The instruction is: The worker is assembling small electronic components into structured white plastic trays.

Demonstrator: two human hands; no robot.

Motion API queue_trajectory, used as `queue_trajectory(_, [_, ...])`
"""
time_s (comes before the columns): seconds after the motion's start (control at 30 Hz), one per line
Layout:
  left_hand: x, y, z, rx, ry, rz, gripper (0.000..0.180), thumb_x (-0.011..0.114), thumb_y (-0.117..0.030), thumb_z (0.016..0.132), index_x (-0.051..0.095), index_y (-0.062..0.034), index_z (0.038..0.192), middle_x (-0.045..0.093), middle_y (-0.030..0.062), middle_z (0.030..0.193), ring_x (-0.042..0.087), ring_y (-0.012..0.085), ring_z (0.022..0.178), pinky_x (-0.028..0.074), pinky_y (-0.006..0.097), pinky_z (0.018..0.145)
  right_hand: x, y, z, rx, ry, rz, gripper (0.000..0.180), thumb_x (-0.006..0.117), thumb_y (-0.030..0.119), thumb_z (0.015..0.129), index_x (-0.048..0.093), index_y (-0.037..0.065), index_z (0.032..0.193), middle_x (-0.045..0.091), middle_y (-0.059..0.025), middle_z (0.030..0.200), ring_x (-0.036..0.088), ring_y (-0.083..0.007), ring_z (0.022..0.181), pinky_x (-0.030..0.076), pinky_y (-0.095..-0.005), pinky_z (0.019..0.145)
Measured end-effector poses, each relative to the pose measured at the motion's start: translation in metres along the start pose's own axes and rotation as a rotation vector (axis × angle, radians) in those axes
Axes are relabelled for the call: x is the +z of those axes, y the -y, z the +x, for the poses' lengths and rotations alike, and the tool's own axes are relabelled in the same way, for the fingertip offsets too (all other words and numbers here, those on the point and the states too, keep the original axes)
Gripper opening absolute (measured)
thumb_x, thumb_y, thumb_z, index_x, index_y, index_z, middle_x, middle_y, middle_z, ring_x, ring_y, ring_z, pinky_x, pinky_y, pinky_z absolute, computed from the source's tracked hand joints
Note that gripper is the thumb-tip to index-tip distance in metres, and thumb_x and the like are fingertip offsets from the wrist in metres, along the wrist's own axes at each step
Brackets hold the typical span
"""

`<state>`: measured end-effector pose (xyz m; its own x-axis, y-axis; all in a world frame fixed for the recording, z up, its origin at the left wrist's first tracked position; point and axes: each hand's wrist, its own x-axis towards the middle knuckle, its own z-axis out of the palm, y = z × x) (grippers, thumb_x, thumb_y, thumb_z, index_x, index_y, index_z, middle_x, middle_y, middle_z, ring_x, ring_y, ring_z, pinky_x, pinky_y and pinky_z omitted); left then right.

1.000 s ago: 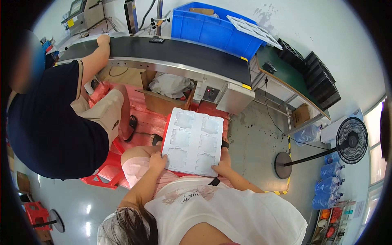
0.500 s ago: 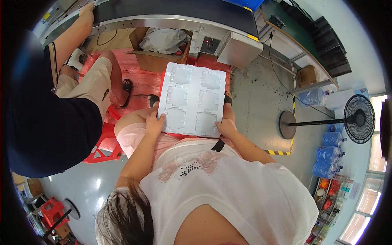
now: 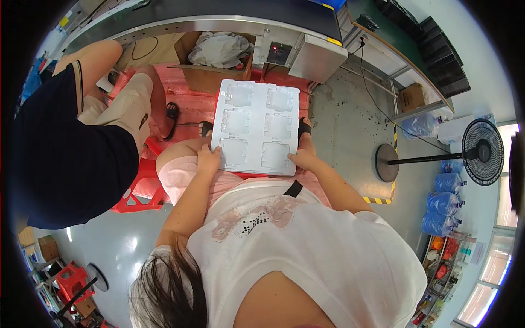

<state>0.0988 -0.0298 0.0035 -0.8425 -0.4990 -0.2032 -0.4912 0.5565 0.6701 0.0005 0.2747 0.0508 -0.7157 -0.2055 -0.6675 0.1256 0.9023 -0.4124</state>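
A white plastic tray (image 3: 257, 123) with several squarish moulded recesses lies in front of me, close to my lap. The recesses look bare. My left hand (image 3: 208, 159) is closed on the tray's near left corner, thumb on top. At the near right corner, my right hand (image 3: 302, 159) grips the edge the same way. Something red (image 3: 249, 175) shows under the near edge; its kind is hidden by the tray.
A conveyor belt (image 3: 219, 7) runs across the far side, with a carton (image 3: 210, 80) of plastic bags below it. On my left sits a co-worker in a dark shirt (image 3: 76, 158). A standing fan (image 3: 483, 152) and blue water bottles (image 3: 444, 203) are at right.
The co-worker's arm has drawn back from the conveyor, and that hand is out of clear sight. My hands still hold the tray, which sits slightly higher in the picture.
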Motion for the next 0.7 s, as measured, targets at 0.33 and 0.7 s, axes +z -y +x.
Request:
queue_trajectory(0.33, [-0.019,-0.046,-0.006,0.524,-0.235,0.129,0.056,0.060,-0.021,0.079,0.041,0.0015,0.127,0.034,0.0263,0.131,0.032,0.0442,0.121,0.028,0.048,0.102,-0.160,0.100,-0.020,-0.581,0.155,-0.031,0.030,0.057,0.031,0.087,0.061,0.002,0.082,0.059,-0.0047,0.070,0.058,-0.0138,0.067,0.047,-0.0274,0.062])
queue_trajectory(0.7, [-0.147,-0.211,0.149,0.875,-0.601,0.037,0.029,0.053,-0.005,0.085,0.052,-0.0024,0.114,0.050,0.0167,0.112,0.048,0.0337,0.103,0.040,0.040,0.089,-0.330,0.242,0.112,-0.777,-0.965,-0.125,0.027,0.054,0.024,0.083,0.062,0.004,0.100,0.057,-0.0207,0.103,0.054,-0.0374,0.098,0.044,-0.0427,0.085])
